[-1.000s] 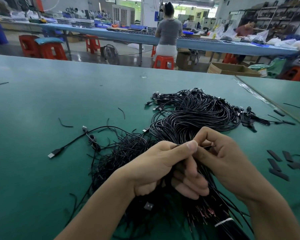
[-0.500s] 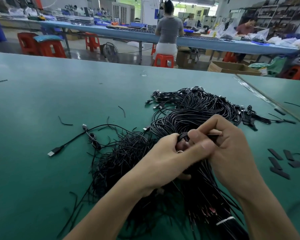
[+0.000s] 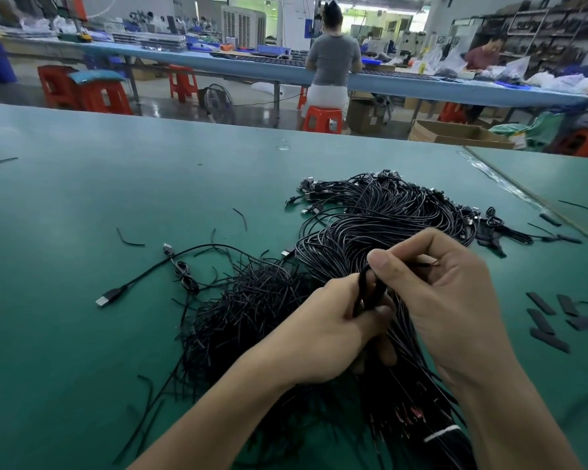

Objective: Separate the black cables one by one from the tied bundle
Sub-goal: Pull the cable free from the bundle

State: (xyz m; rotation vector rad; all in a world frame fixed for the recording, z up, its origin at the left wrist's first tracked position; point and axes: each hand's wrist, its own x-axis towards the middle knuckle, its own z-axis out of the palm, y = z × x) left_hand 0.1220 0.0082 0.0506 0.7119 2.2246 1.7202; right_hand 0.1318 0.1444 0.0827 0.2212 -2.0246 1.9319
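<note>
Cable bundle (image 3: 387, 225) runs near-to-far; left hand (image 3: 326, 334), right hand (image 3: 448, 293) pinch upright loop (image 3: 365, 286).

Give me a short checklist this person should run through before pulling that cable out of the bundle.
1. Does the right hand pinch a black cable between thumb and forefinger? Ok.
2. Does the left hand grip the same loop lower down? Ok.
3. Is only one strand caught? Cannot tell, as the strands are tangled under the fingers.
4. Does the white tie wrap the near end of the tied bundle? Ok.
5. Does the separated cable lie apart on the left, out of the pull? Ok.
</note>
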